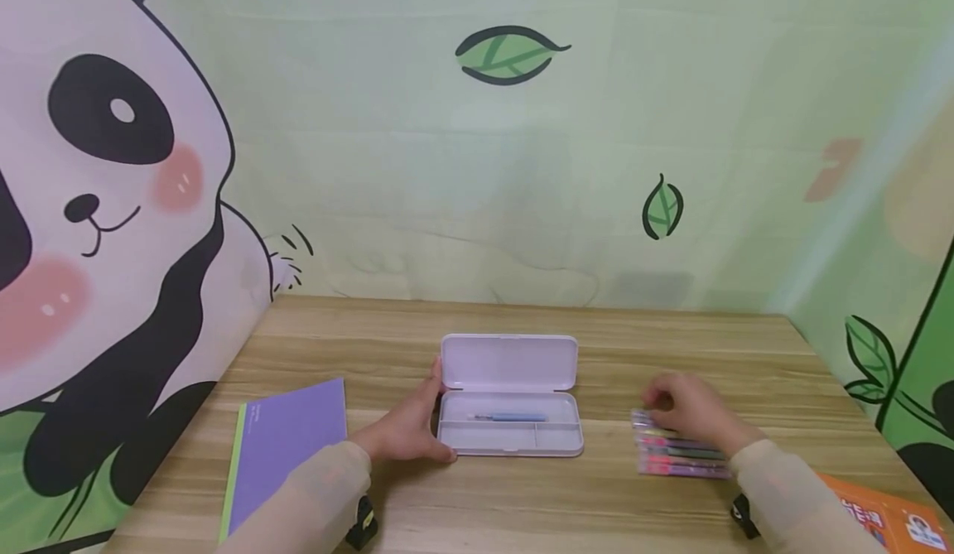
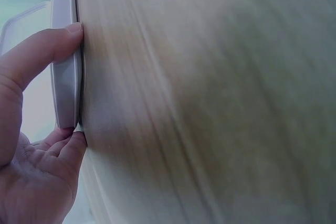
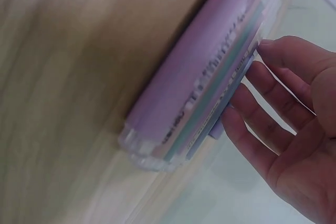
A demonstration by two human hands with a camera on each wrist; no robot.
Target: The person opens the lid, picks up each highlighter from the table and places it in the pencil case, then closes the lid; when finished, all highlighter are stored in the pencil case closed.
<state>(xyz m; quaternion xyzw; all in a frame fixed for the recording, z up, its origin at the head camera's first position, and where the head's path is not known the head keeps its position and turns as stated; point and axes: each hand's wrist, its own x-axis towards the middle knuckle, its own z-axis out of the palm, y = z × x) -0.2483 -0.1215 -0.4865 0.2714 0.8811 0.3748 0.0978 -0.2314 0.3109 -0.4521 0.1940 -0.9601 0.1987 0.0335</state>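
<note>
A white pencil case [image 1: 510,451] lies with its lid raised, a light-blue pen [image 1: 514,417] in its rear compartment. My left hand [image 1: 406,426] grips the case's left end, thumb at the front and fingers behind. In the left wrist view, the thumb presses the case's side wall [image 2: 64,93]. To the right, several coloured pens [image 1: 681,456] with clear ends lie side by side. My right hand [image 1: 689,409] is at the far end of this row. In the right wrist view its fingertips touch the outermost pens [image 3: 220,98]; whether they pinch one is unclear.
A purple notebook [image 1: 291,446] with a green spine lies at the left of the wooden table [image 1: 551,504]. An orange packet or booklet [image 1: 887,513] is at the front right corner, partly behind my right sleeve. A panda-printed backdrop [image 1: 373,123] stands behind the table.
</note>
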